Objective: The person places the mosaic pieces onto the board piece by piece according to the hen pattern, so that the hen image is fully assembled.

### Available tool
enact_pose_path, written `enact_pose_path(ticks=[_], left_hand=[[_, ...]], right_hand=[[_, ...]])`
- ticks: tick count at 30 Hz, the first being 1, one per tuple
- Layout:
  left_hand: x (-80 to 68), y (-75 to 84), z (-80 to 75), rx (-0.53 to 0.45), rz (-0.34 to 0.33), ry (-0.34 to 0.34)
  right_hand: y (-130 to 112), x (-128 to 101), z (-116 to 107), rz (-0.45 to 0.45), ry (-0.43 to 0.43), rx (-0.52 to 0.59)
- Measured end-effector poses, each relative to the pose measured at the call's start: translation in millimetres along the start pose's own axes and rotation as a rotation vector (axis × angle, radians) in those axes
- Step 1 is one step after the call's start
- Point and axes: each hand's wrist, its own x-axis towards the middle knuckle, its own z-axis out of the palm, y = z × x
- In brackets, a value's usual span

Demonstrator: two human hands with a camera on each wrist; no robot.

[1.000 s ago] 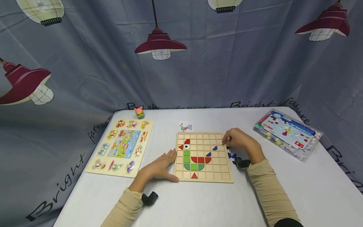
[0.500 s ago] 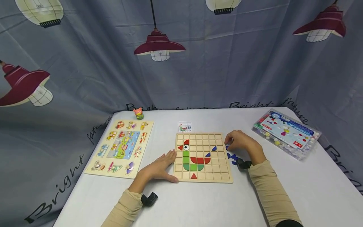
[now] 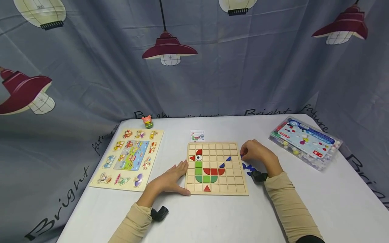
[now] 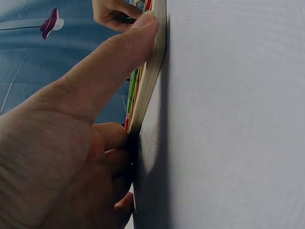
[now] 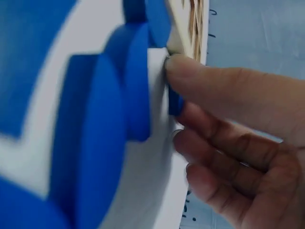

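A wooden grid board point(image 3: 232, 184) lies on the white table, holding a bird figure made of red, green and blue pieces. My left hand point(image 3: 174, 175) lies flat on the table with its fingers straight against the board's left edge; in the left wrist view its thumb point(image 4: 119, 57) runs along the board's edge point(image 4: 155, 62). My right hand point(image 3: 253, 152) sits just past the board's right edge, its fingers curled. In the right wrist view the thumb and a finger pinch a small blue piece point(image 5: 175, 102). More loose blue pieces point(image 3: 248, 167) lie on the table beside that hand.
A cartoon peg puzzle point(image 3: 129, 157) lies at the left, with a small pig figure point(image 3: 148, 121) behind it. A pattern card point(image 3: 197, 135) lies behind the board. A clear plastic box of beads point(image 3: 305, 141) stands at the far right. A curtain hangs close behind the table.
My right hand has drawn back a little from the board's upper right cells to the table beside its right edge. The left hand has stayed where it was.
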Motion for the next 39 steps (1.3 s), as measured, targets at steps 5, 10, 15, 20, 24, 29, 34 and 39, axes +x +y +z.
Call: enact_pose_path(ticks=[5, 10, 15, 20, 24, 29, 34, 39], left_hand=[[0.3, -0.9, 0.2, 0.005, 0.002, -0.001], [0.9, -0.9, -0.4, 0.002, 0.006, -0.006], [1.4, -1.1, -0.3, 0.004, 0.005, 0.0], [1.1, -1.4, 0.8, -0.004, 0.004, -0.002], [0.9, -1.7, 1.0, -0.001, 0.002, 0.0], [0.3, -2.0, 1.0, -0.021, 0.006, -0.002], [0.2, -2.0, 0.7, -0.018, 0.007, -0.003], [1.4, -3.0, 0.5, -0.009, 0.011, -0.003]], right_hand=[[1, -1, -1, -0.004, 0.035, 0.036], [5, -1, -2, 0.042, 0.061, 0.056], [6, 0, -3, 0.1, 0.061, 0.042], [7, -1, -3, 0.139, 0.044, 0.021], [7, -1, -2, 0.09, 0.058, 0.008], [10, 1, 1, 0.024, 0.077, 0.032], [12, 3, 2, 0.041, 0.077, 0.04], [13, 1, 0, 0.056, 0.076, 0.037]])
